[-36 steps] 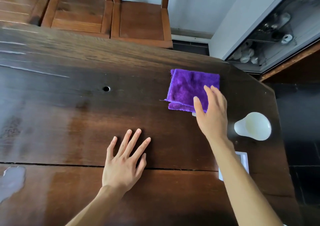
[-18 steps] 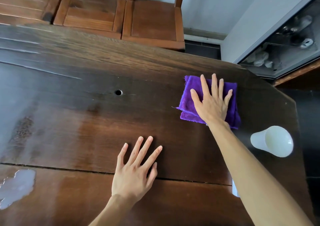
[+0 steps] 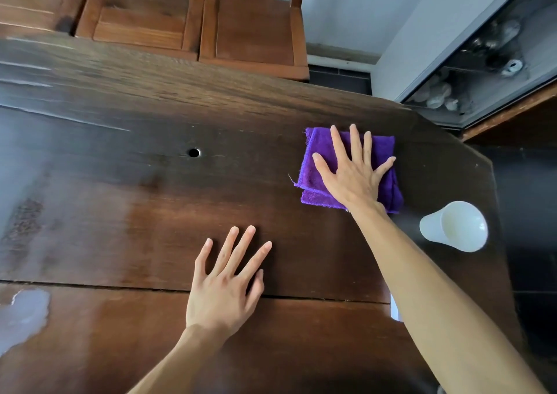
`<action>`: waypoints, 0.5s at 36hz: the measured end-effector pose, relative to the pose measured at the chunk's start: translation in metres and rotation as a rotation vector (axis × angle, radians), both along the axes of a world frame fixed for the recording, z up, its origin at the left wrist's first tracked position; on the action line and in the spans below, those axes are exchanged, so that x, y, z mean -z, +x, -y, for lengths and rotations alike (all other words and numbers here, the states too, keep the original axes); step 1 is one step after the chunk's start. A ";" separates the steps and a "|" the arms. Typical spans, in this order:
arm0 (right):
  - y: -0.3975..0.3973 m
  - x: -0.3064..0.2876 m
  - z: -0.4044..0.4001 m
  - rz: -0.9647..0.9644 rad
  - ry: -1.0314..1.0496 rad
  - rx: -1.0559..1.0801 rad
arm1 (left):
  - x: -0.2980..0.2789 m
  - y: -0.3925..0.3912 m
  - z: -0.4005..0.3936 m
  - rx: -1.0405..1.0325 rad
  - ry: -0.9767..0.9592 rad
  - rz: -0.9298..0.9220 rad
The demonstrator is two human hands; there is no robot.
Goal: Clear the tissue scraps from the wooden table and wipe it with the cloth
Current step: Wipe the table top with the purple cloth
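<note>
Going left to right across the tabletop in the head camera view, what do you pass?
Wet patch → small hole → left hand → right hand flat on the purple cloth → white cup.

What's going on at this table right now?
A person is set to wipe the wooden table. Their right hand lies flat, fingers spread, on a folded purple cloth near the table's right end. The left hand rests open on bare wood. A white cup stands by the right edge. No tissue scraps show.
</note>
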State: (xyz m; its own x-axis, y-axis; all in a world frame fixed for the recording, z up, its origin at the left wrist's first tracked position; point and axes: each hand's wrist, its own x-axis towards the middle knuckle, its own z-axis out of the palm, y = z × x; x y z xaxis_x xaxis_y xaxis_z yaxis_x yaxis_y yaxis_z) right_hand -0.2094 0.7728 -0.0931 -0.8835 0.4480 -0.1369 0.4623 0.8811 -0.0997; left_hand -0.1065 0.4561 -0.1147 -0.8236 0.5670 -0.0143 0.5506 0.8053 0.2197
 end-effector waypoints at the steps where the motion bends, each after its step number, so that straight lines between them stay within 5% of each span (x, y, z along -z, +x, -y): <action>1: 0.001 0.000 0.001 0.001 0.000 -0.003 | 0.000 0.000 0.000 0.001 0.001 -0.002; 18: 0.003 0.001 0.003 -0.018 0.006 0.001 | 0.001 0.000 0.000 0.004 -0.010 -0.016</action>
State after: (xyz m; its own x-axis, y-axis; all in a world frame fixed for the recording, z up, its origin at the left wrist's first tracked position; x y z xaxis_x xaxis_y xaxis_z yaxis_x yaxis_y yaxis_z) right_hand -0.2064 0.7702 -0.0944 -0.8851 0.4500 -0.1186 0.4617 0.8810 -0.1030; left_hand -0.1068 0.4558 -0.1159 -0.8214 0.5702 -0.0074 0.5572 0.8052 0.2028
